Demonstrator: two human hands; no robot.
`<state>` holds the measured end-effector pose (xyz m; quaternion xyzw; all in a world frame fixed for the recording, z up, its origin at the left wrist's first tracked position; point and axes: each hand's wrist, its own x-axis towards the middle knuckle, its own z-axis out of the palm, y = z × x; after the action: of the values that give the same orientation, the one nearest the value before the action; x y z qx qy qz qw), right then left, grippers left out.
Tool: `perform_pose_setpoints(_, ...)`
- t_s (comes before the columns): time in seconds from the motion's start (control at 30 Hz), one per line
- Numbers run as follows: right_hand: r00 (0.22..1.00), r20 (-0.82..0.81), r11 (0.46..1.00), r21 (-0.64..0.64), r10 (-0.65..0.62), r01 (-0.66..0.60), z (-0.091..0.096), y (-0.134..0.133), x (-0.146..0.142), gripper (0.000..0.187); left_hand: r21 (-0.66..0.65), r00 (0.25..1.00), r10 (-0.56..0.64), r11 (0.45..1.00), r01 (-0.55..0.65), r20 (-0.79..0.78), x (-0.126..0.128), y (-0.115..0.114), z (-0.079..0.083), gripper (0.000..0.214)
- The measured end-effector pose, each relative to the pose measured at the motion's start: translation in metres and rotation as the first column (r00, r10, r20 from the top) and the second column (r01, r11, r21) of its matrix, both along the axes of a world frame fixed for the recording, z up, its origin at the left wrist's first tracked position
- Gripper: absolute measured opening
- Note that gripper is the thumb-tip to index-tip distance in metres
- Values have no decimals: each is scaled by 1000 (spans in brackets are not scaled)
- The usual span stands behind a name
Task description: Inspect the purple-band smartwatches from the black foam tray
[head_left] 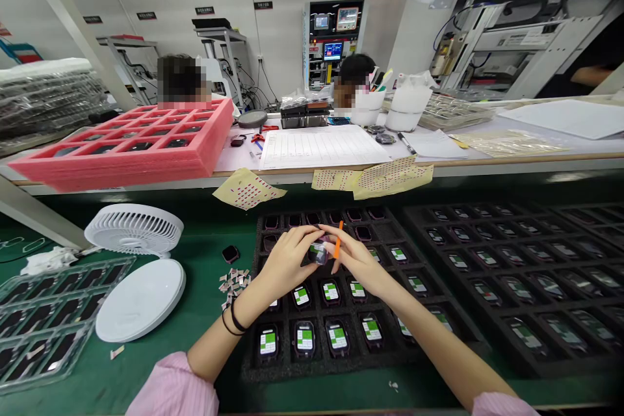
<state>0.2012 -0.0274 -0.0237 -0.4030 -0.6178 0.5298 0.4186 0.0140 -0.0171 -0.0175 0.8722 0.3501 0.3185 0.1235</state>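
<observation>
Between my two hands, just above a black foam tray (287, 372), is a smartwatch-like device (318, 253) with a dark, shiny face. My left hand (291, 252) grips it from the left side, thumb below and fingers over the top. From the right, my right hand (359, 259) touches the device and pinches a thin orange stick (338, 240), held nearly upright. The stick's lower end is partly hidden by the fingers. In the tray's pockets lie several similar devices, many with green-and-white labels (305, 338).
More black foam trays (487, 318) of devices stand at right. On the left are a white fan (139, 302), a clear plastic tray (58, 292), small scraps (234, 285) and a loose device (231, 253). A raised shelf (302, 172) holds pink foam (195, 159). Co-workers sit behind it.
</observation>
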Motion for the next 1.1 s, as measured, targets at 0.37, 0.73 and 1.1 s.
perform_pose_setpoints(0.37,961,-221,970,-139,164,-197,10,3,6,44,115,972,-113,989,90,206,-4,-5,16,47)
perform_pose_setpoints(0.73,951,-248,953,-187,187,-236,17,-5,8,45,192,972,-154,974,120,175,-2,-8,13,51)
perform_pose_setpoints(1.1,958,-259,970,-169,126,-174,15,-8,-1,51,285,974,-164,951,115,154,-1,-8,12,52)
